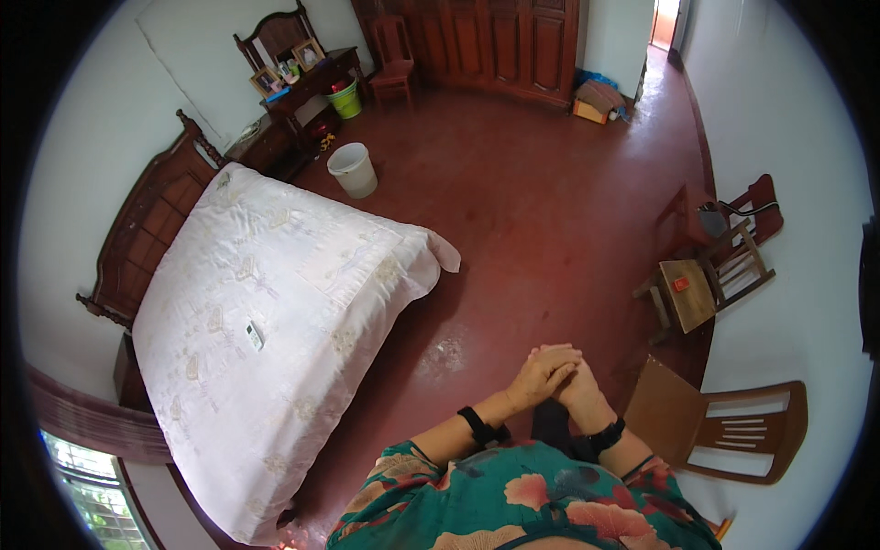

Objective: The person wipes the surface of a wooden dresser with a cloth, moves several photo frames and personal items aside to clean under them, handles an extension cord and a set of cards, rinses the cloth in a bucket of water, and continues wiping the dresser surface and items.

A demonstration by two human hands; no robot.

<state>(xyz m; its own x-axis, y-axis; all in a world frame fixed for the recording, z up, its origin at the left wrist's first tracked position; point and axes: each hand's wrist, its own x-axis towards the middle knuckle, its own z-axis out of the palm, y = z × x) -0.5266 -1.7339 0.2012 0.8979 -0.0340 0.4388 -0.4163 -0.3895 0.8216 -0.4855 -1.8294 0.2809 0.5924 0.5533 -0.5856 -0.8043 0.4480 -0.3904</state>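
My left hand (534,379) and my right hand (579,386) are clasped together in front of my body, above the red floor. The left hand's fingers lie across the right hand, closed over it. Most of the right hand's fingers are hidden beneath, so I cannot see how they are bent. No object shows between the two hands. Each wrist wears a black band, the left band (478,427) and the right band (606,435).
A bed (266,275) with a pale cover and a white remote control (254,335) stands at left. Beyond it are a white bucket (353,171) and a dressing table (316,75). Chairs line the right wall, the nearest chair (674,412) beside my right arm. Wooden wardrobes (486,41) stand at back.
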